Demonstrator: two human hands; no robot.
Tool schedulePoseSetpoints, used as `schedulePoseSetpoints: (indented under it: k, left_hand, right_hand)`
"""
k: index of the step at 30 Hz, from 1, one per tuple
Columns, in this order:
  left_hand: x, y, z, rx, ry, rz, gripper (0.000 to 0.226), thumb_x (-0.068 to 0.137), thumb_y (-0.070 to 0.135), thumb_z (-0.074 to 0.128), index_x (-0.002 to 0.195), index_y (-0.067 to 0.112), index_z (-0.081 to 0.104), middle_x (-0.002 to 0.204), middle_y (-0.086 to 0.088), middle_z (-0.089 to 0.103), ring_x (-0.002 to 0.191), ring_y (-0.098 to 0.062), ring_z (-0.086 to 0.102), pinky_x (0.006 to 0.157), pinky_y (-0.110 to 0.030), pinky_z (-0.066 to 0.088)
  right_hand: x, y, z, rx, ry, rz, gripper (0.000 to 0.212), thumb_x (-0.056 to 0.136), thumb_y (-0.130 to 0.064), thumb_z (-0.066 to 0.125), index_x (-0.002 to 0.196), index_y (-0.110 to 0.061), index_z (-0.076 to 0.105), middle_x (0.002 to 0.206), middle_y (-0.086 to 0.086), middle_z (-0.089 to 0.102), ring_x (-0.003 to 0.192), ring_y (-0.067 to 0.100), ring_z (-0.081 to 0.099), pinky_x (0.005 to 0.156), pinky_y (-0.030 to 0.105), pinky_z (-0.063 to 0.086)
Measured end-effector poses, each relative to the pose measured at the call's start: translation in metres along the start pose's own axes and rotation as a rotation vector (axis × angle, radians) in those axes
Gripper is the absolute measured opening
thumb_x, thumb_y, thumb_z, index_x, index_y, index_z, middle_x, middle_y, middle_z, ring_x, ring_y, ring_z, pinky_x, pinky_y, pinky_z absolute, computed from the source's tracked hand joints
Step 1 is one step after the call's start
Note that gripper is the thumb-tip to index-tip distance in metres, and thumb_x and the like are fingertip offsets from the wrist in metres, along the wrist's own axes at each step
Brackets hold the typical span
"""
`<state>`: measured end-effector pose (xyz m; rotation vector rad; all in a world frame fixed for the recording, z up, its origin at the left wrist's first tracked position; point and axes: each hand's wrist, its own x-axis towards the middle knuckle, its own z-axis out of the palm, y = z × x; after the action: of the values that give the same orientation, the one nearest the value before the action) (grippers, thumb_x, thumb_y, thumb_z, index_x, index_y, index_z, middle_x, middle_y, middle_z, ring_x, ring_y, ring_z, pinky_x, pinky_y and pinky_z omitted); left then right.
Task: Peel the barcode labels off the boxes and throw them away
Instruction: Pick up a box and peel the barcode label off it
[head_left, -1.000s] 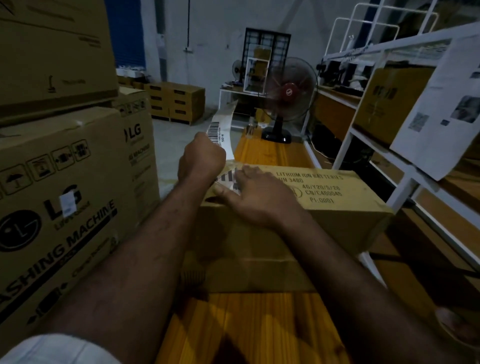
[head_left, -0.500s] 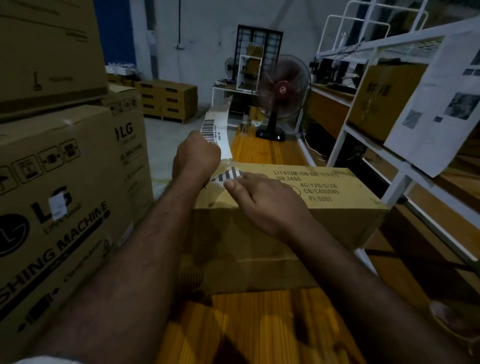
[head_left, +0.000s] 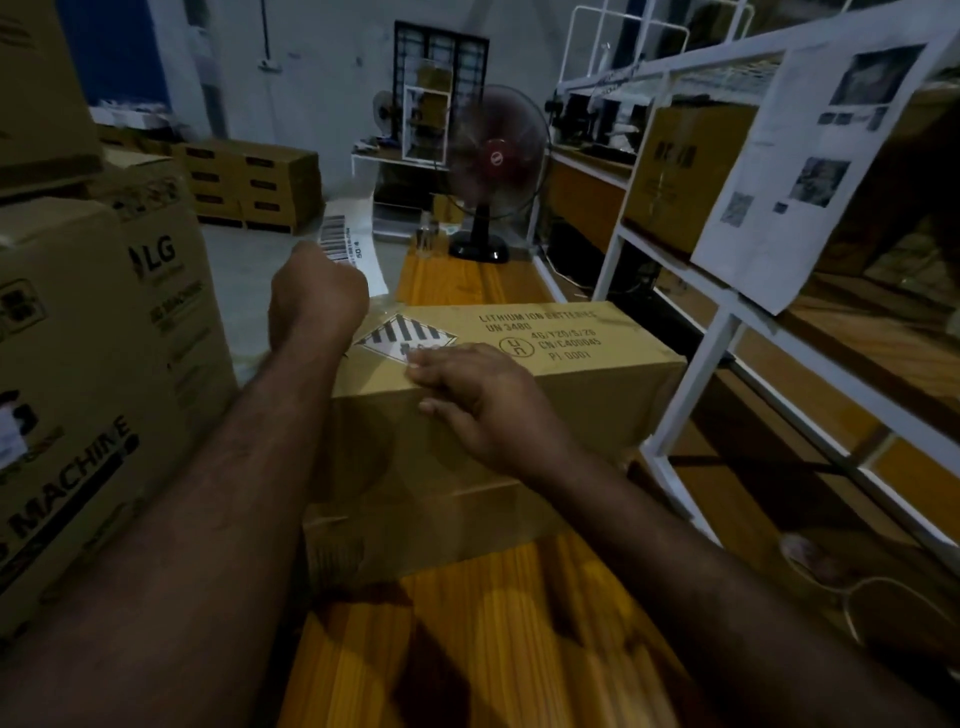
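The left hand (head_left: 317, 301), fisted on the barcode label (head_left: 353, 244), has pulled it farther off the box (head_left: 571, 353); the open right hand (head_left: 483, 400) has slid nearer, uncovering the striped sticker (head_left: 400, 335).

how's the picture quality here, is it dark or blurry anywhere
Head view: dim throughout; the left hand and barcode label are motion-smeared; the box print stays readable; shelf rails bow from wide-angle distortion; forearms cast shadows on the wooden table.

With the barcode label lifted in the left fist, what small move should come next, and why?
Probably keep pulling the barcode label up and away with the left hand. It stands nearly clear above the lithium battery box, while the right hand rests flat on the box, steadying it.
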<state>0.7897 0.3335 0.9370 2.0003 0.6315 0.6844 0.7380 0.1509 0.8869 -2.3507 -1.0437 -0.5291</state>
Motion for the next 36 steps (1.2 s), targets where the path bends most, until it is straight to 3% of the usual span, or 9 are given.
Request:
schedulePoseSetpoints:
  k: [7, 10, 14, 17, 19, 23, 28, 32, 36]
  left_hand:
    - [0.002, -0.007, -0.018, -0.373, -0.142, 0.072, 0.02, 0.092, 0.026, 0.06, 0.11, 0.022, 0.067, 0.108, -0.001, 0.072, 0.091, -0.02, 0.07, 0.082, -0.045, 0.06]
    - [-0.005, -0.011, -0.029, -0.468, -0.257, 0.066, 0.009, 0.091, 0.017, 0.065, 0.096, 0.023, 0.068, 0.103, -0.003, 0.073, 0.092, -0.022, 0.071, 0.088, -0.045, 0.059]
    - [-0.018, -0.016, -0.045, -0.533, -0.344, 0.088, 0.016, 0.094, 0.013, 0.062, 0.108, 0.016, 0.069, 0.105, -0.004, 0.073, 0.089, -0.016, 0.071, 0.079, -0.033, 0.06]
    - [-0.025, -0.018, -0.058, -0.547, -0.397, 0.151, 0.018, 0.096, 0.014, 0.061, 0.112, 0.016, 0.068, 0.098, 0.003, 0.071, 0.082, -0.004, 0.068, 0.061, -0.015, 0.055]
    - [-0.029, -0.019, -0.065, -0.55, -0.466, 0.169, 0.013, 0.096, 0.015, 0.061, 0.107, 0.018, 0.067, 0.098, 0.003, 0.072, 0.084, -0.008, 0.069, 0.065, -0.021, 0.056]
    - [-0.037, -0.022, -0.073, -0.572, -0.614, 0.157, 0.019, 0.095, 0.012, 0.062, 0.113, 0.011, 0.068, 0.104, -0.005, 0.074, 0.092, -0.017, 0.073, 0.076, -0.033, 0.06]
    - [-0.051, -0.042, -0.063, -0.549, -0.721, 0.158, 0.019, 0.092, 0.009, 0.065, 0.109, 0.012, 0.071, 0.106, -0.006, 0.075, 0.09, -0.017, 0.074, 0.074, -0.031, 0.06]
    - [-0.075, -0.056, -0.055, -0.53, -0.855, 0.159, 0.02, 0.092, 0.012, 0.065, 0.112, 0.015, 0.07, 0.101, -0.004, 0.077, 0.087, -0.016, 0.075, 0.067, -0.027, 0.06]
    - [-0.099, -0.061, -0.049, -0.526, -0.931, 0.113, 0.02, 0.089, 0.01, 0.068, 0.108, 0.014, 0.072, 0.091, 0.0, 0.078, 0.08, -0.013, 0.075, 0.062, -0.025, 0.06]
  right_hand:
    - [0.019, 0.004, 0.007, 0.059, 0.069, 0.087, 0.024, 0.084, -0.015, 0.073, 0.108, -0.016, 0.072, 0.115, -0.003, 0.059, 0.107, 0.015, 0.049, 0.088, 0.032, 0.048]
    - [0.023, 0.01, 0.004, -0.091, 0.063, 0.096, 0.024, 0.084, -0.023, 0.073, 0.108, -0.024, 0.071, 0.118, -0.01, 0.06, 0.111, 0.014, 0.043, 0.091, 0.034, 0.039]
    - [0.035, 0.016, -0.012, -0.321, -0.019, 0.131, 0.018, 0.088, -0.026, 0.066, 0.106, -0.032, 0.067, 0.113, -0.016, 0.06, 0.109, 0.011, 0.041, 0.088, 0.034, 0.027]
    - [0.044, 0.03, -0.017, -0.394, -0.011, 0.217, 0.014, 0.09, -0.018, 0.063, 0.1, -0.028, 0.066, 0.103, -0.009, 0.062, 0.098, 0.015, 0.05, 0.078, 0.03, 0.039]
    - [0.053, 0.039, -0.016, -0.418, -0.035, 0.377, 0.022, 0.091, -0.014, 0.061, 0.107, -0.028, 0.065, 0.108, -0.004, 0.064, 0.098, 0.016, 0.057, 0.08, 0.034, 0.052]
    - [0.052, 0.028, -0.007, 0.055, 0.077, 0.626, 0.032, 0.095, -0.027, 0.061, 0.127, -0.021, 0.064, 0.124, 0.004, 0.068, 0.105, 0.02, 0.064, 0.088, 0.043, 0.056]
    - [0.008, -0.046, -0.001, 0.875, 0.387, 0.77, 0.044, 0.102, -0.047, 0.041, 0.099, -0.016, 0.072, 0.082, 0.0, 0.077, 0.075, 0.012, 0.073, 0.065, 0.031, 0.058]
    - [-0.024, -0.066, 0.003, 0.885, 0.369, 0.76, 0.023, 0.095, -0.032, 0.062, 0.103, -0.012, 0.068, 0.097, 0.01, 0.076, 0.089, 0.028, 0.074, 0.076, 0.047, 0.061]
    - [-0.054, -0.072, 0.001, 0.895, 0.427, 0.788, 0.017, 0.094, -0.011, 0.063, 0.109, -0.005, 0.066, 0.102, 0.012, 0.074, 0.089, 0.026, 0.074, 0.071, 0.039, 0.062]
